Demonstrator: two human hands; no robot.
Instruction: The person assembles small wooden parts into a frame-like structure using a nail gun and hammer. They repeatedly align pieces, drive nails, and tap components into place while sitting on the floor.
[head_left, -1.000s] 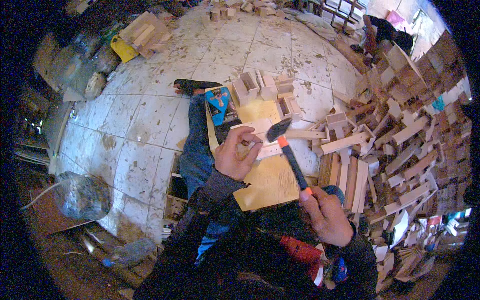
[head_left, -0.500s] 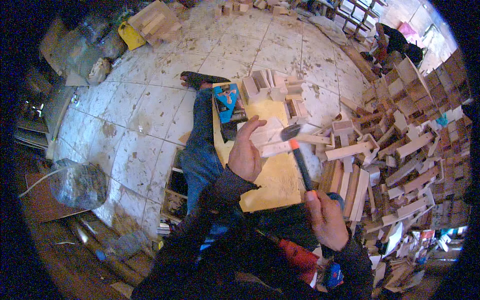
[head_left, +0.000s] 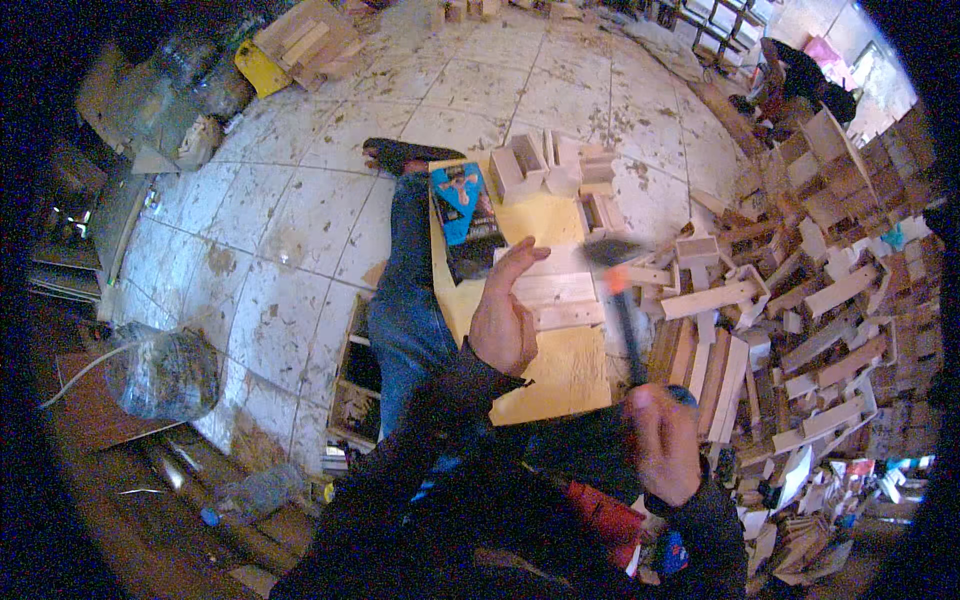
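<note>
A small pale wooden box (head_left: 562, 290) lies on the yellow work board (head_left: 550, 385) in front of me. My left hand (head_left: 503, 318) is closed at its left end, one finger reaching along its far side; its other fingers are partly hidden. In my right hand (head_left: 664, 440) is a hammer (head_left: 626, 325), gripped low on its black and orange handle. The hammer head is raised over the right end of the box and smeared by motion. Beside my left hand stands a blue and black carton (head_left: 462, 212).
Several small wooden boxes (head_left: 520, 168) stand at the board's far end. To the right is a large heap of wooden pieces (head_left: 820, 300). My jeans-clad leg (head_left: 405, 290) stretches along the left side. A plastic bottle (head_left: 262, 492) lies lower left. Another person (head_left: 800, 80) is at the far right.
The hammer head has swung slightly up and to the right and is more blurred. My left hand stays at the box. The whole view has shifted slightly.
</note>
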